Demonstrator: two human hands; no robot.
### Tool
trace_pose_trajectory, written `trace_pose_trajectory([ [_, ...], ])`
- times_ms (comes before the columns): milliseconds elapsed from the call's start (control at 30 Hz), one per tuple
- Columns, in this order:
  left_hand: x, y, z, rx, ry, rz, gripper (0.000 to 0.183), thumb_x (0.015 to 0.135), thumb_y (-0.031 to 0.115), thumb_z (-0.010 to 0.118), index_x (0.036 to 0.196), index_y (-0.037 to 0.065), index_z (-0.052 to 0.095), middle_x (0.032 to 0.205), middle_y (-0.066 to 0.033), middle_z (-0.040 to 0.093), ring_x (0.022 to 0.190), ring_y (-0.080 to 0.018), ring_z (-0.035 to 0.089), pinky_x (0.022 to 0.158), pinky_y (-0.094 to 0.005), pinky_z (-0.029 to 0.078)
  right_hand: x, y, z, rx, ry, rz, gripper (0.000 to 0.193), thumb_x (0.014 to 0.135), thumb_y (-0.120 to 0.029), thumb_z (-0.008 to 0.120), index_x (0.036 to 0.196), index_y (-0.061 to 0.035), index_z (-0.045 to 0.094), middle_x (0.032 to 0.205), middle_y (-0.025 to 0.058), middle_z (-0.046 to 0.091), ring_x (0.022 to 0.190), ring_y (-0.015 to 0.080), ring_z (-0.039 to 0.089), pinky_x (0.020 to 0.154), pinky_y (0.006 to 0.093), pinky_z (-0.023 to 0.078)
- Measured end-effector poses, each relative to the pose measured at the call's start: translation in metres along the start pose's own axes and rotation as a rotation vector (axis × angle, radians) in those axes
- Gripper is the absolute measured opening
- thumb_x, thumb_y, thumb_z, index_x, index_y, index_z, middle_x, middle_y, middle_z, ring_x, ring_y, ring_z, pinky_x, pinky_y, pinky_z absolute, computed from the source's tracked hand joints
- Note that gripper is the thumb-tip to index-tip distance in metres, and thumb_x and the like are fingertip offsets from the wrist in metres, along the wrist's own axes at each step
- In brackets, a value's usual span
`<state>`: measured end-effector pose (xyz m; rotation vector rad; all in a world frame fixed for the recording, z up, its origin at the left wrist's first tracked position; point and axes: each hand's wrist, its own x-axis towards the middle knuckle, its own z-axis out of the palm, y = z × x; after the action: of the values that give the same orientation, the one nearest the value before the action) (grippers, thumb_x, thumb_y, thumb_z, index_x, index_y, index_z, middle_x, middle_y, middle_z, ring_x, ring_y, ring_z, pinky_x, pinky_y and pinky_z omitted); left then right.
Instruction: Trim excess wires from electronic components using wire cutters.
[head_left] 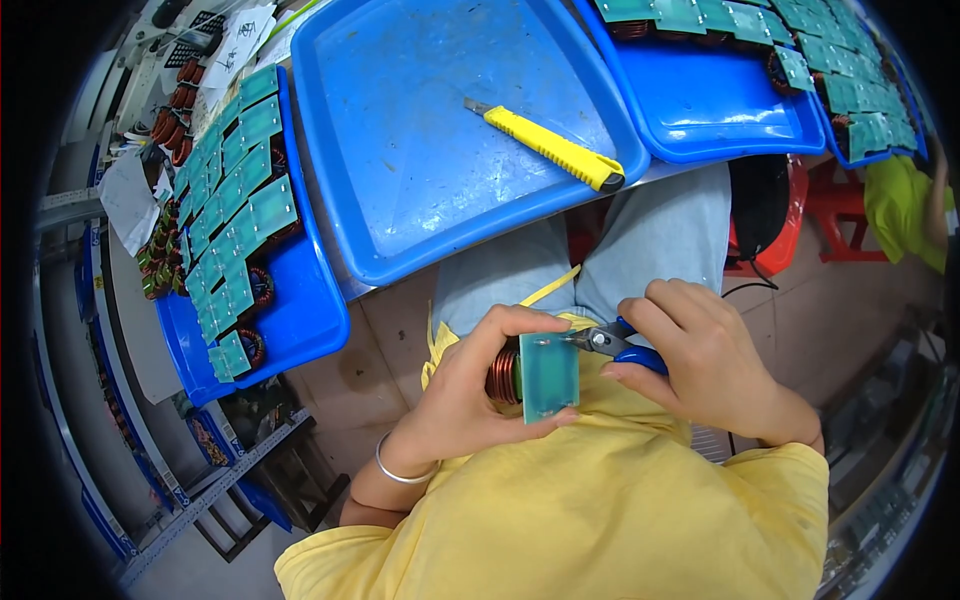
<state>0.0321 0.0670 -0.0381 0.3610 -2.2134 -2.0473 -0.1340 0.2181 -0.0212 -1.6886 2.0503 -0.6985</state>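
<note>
Above my lap, my left hand grips a copper-wound coil with a square green circuit board on its face, fingers along the board's top and bottom edges. The board is turned toward me. My right hand is closed round blue-handled wire cutters. Their metal jaws reach the board's upper right part, beside small solder points; whether the jaws are open or closed on a lead is too small to tell.
A yellow utility knife lies in the blue tray before me. At left, a blue tray carries rows of board-topped coils. Another blue tray with similar pieces stands at right. Beyond it are red stools and a person's yellow-green garment.
</note>
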Motion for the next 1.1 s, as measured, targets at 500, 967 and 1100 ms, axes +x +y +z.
trace_pose_trajectory([
  [500, 0.012, -0.075, 0.009, -0.462, 0.099, -0.627, 0.028, 0.084, 0.009, 0.060, 0.107, -0.001, 0.048, 0.076, -0.0028, 0.054, 0.059, -0.0077, 0.047, 0.052, -0.0197, 0.039, 0.022, 0.052, 0.068, 0.672, -0.765, 0.679, 0.040, 0.087, -0.040, 0.049, 0.087, -0.0002, 0.056, 0.073, 0.0200, 0.060, 0.070, 0.0354, 0.058, 0.061, 0.0370, 0.046],
  [967, 0.008, -0.011, -0.001, -0.315, -0.046, -0.268, 0.057, 0.068, -0.002, 0.073, 0.116, 0.003, 0.042, 0.105, -0.0051, 0.050, 0.095, -0.0097, 0.051, 0.081, -0.0238, 0.044, 0.011, 0.010, 0.027, 0.170, 0.022, 0.076, 0.035, 0.070, -0.028, 0.070, 0.087, -0.0021, 0.052, 0.074, 0.0119, 0.051, 0.066, 0.0308, 0.052, 0.056, 0.0368, 0.041],
  [1100, 0.008, -0.008, -0.001, -0.247, -0.051, -0.206, 0.058, 0.067, -0.003, 0.073, 0.116, 0.004, 0.044, 0.106, -0.0063, 0.050, 0.096, -0.0109, 0.051, 0.082, -0.0241, 0.043, 0.011, 0.006, 0.024, 0.166, 0.018, 0.083, 0.036, 0.069, -0.028, 0.071, 0.087, -0.0021, 0.053, 0.074, 0.0114, 0.051, 0.066, 0.0307, 0.052, 0.056, 0.0368, 0.041],
])
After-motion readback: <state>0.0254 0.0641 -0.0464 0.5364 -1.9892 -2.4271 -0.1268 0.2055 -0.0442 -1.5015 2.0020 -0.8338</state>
